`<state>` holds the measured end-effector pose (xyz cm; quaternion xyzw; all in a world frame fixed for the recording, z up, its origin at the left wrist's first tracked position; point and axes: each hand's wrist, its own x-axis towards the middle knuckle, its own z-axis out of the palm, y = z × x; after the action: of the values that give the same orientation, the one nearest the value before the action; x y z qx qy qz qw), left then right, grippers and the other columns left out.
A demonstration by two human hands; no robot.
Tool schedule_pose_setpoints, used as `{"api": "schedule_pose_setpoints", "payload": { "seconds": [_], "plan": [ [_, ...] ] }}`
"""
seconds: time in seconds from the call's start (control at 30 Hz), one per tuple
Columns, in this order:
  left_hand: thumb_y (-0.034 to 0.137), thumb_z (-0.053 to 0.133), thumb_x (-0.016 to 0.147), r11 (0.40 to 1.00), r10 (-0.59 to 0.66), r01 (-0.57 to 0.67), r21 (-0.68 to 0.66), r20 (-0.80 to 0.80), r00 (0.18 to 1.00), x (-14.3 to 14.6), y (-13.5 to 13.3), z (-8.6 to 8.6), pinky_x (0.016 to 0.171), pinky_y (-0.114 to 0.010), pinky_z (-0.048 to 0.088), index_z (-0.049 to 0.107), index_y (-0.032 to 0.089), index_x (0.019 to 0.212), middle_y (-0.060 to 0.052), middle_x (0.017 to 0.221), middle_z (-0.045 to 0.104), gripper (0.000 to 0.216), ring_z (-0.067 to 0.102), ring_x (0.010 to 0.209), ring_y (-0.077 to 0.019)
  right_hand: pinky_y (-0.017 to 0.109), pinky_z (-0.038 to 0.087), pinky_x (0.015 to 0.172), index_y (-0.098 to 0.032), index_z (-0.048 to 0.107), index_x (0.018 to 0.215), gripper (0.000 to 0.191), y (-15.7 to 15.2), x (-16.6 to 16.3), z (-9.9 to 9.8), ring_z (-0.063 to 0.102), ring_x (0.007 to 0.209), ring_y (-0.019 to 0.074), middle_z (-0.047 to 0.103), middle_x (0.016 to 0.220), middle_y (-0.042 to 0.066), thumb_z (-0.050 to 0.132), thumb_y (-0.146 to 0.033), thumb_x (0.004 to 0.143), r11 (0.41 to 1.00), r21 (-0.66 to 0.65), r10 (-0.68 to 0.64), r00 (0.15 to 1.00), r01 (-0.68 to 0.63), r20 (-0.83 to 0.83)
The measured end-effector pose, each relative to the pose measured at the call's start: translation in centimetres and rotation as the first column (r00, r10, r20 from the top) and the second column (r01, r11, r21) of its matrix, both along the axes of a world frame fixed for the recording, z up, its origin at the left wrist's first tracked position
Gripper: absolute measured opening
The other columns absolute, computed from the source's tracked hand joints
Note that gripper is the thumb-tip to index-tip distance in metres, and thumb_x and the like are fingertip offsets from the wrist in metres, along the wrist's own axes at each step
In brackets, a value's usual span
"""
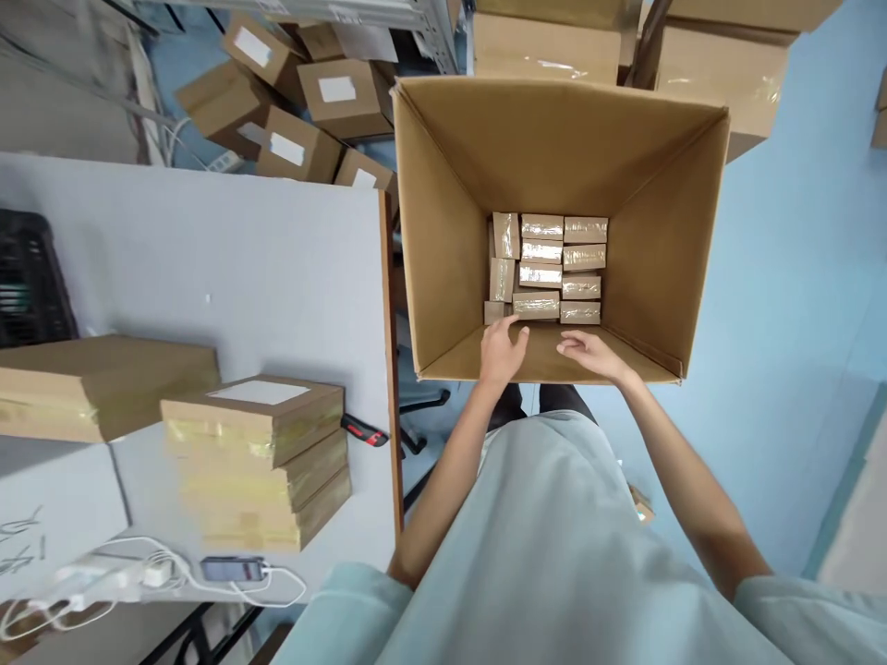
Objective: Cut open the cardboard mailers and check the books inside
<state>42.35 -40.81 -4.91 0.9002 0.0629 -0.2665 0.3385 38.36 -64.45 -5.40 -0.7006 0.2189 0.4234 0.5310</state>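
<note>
A large open cardboard box (443, 222) stands in front of me, with several small taped cardboard boxes (540, 275) packed in rows on its bottom. My left hand (503, 353) reaches over the near wall, fingers apart, close to the small boxes at the lower left; whether it touches one I cannot tell. My right hand (589, 355) is over the near wall too, its fingers stretched out toward the left and nothing in them. Both hands hold nothing that I can see.
The table (277, 249) at my left bears a stack of flat boxes (256, 462), a longer box (103, 379), a red and black cutter (365, 430), a phone (234, 568) with cables and a black crate (31, 277). Labelled cartons (346, 97) lie beyond it; more cartons (547, 46) stand behind the large box.
</note>
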Motion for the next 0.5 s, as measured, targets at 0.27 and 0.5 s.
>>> {"api": "schedule_pose_setpoints", "payload": {
  "seconds": [0.27, 0.5],
  "plan": [
    [0.037, 0.064, 0.109, 0.953, -0.244, 0.293, 0.075, -0.383, 0.891, -0.3, -3.0, -3.0, 0.128, -0.045, 0.046, 0.067, 0.016, 0.154, -0.017, 0.155, 0.071, 0.05, 0.064, 0.148, -0.0334, 0.043, 0.053, 0.122, -0.013, 0.057, 0.164, 0.066, 0.0, 4.0, -5.7, 0.068, 0.146, 0.0343, 0.067, 0.161, 0.022, 0.075, -0.036, 0.105, 0.889, -0.183, 0.423, 0.906, -0.419, -0.023],
    [0.032, 0.065, 0.106, 0.876, -0.359, 0.449, 0.173, -0.387, 0.849, 4.1, 0.6, -13.1, 0.138, -0.049, 0.031, 0.066, 0.016, 0.155, -0.02, 0.154, 0.071, 0.051, 0.06, 0.152, -0.0338, 0.053, 0.038, 0.132, -0.014, 0.039, 0.176, 0.091, 2.5, 5.5, -15.0, 0.05, 0.161, 0.0411, 0.049, 0.174, 0.028, 0.081, -0.034, 0.099, 0.556, -0.395, 0.743, 0.65, -0.731, -0.157]
  ]
}}
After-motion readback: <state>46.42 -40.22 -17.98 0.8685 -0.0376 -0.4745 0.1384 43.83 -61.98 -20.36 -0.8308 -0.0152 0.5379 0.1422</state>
